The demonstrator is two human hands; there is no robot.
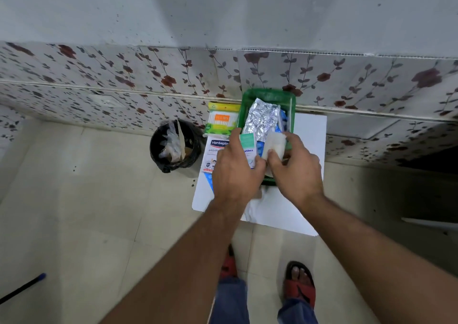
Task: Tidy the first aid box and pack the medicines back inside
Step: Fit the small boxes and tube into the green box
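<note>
A green first aid box (269, 95) sits on a small white table (311, 135) by the wall. Inside it lie a silver foil strip (262, 119) and something blue. My left hand (235, 170) is shut on a white and teal medicine carton (247, 147) at the box's left rim. My right hand (296, 167) pinches a white gauze roll (275, 145) over the box's near end. A Hansaplast plaster pack (215, 145) lies left of the box, partly under my left hand. A cotton bud pack (221, 121) lies behind it.
A black waste bin (174, 145) with plastic and card scraps stands on the floor left of the table. A flowered wall panel (124, 75) runs behind. My sandalled feet (300, 286) stand near the table's front. A dark stick (22, 287) lies at lower left.
</note>
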